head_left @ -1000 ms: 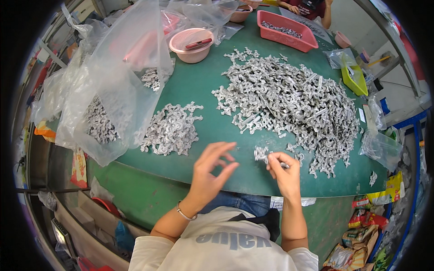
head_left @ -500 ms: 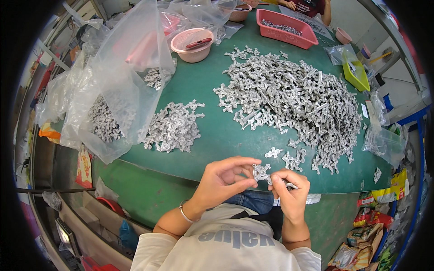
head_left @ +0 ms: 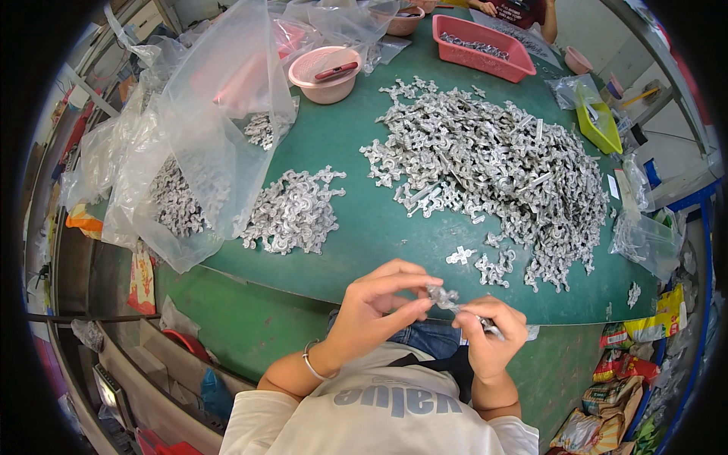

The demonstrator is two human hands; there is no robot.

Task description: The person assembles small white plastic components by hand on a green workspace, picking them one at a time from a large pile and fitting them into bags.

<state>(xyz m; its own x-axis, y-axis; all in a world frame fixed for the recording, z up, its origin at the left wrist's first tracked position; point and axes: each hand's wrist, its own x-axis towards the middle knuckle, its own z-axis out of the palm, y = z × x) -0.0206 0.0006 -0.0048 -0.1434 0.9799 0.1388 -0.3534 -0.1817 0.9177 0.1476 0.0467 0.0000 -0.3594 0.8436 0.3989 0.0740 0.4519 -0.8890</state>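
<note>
Above the front edge of the green table [head_left: 356, 227], my left hand [head_left: 373, 305] pinches a small grey metal casting [head_left: 441, 296] between thumb and fingertips. My right hand [head_left: 494, 334] is closed on a slim silver metal tool [head_left: 492, 329], its end reaching the casting; the fingers hide its exact kind. A big heap of similar castings [head_left: 493, 159] spreads beyond my hands to the right. Two small groups, a single casting [head_left: 460, 255] and a little cluster [head_left: 494, 268], lie just past my right hand. Further left sits a smaller pile [head_left: 294, 212].
Clear plastic bags [head_left: 205, 144] holding castings stand at the left. A pink bowl [head_left: 326, 83] with a red-handled tool [head_left: 336, 70], a pink tray [head_left: 485, 57] of metal parts and a yellow-green basket [head_left: 599, 125] lie farther back. Across the table, another person [head_left: 523, 11] is partly visible.
The casting has turned in my left fingertips and looks blurred. My right hand has shifted slightly right and down, showing more of the silver tool.
</note>
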